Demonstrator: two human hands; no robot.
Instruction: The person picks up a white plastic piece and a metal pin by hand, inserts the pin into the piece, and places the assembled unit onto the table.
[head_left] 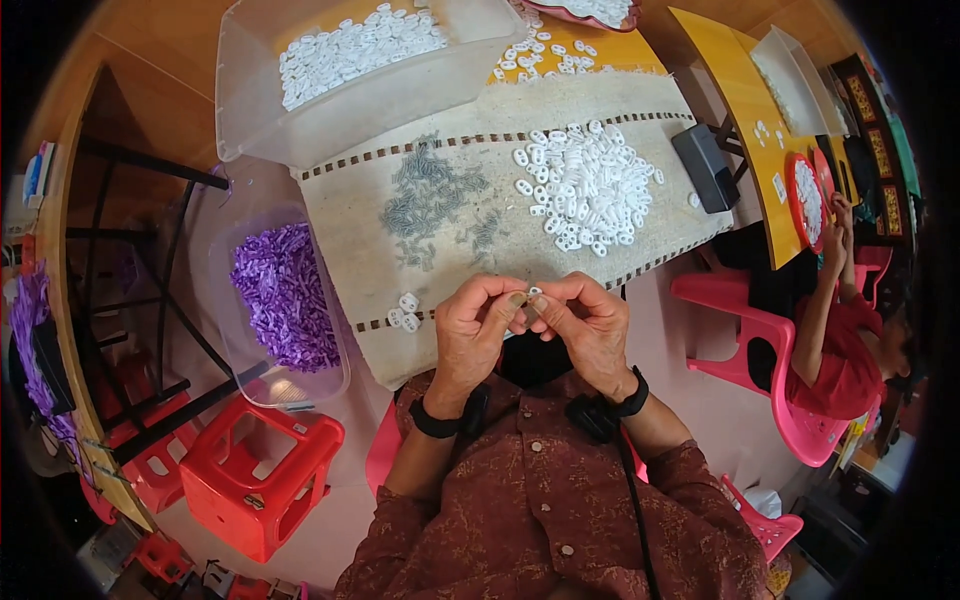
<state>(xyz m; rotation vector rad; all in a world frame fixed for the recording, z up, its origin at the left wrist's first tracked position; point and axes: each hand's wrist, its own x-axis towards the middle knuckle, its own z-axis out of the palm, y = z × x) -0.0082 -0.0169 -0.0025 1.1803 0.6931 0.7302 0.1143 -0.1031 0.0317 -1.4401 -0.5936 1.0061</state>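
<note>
Red stool (240, 485), lower left | pink chair (728, 297), right | black box (706, 168)

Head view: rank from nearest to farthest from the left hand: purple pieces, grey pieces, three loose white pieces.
From the left hand:
1. Three loose white pieces, just to its left
2. Grey pieces, ahead, slightly left
3. Purple pieces, farther left in the translucent bin

the lone camera peers steeply down from this person's head, close over the maroon shirt (530, 480), left hand (472, 325) and right hand (588, 325), facing the surface (350, 235) just ahead; its wide fisheye view curves outward from red stool (245, 475) at left to pink chair (725, 298) at right
</note>
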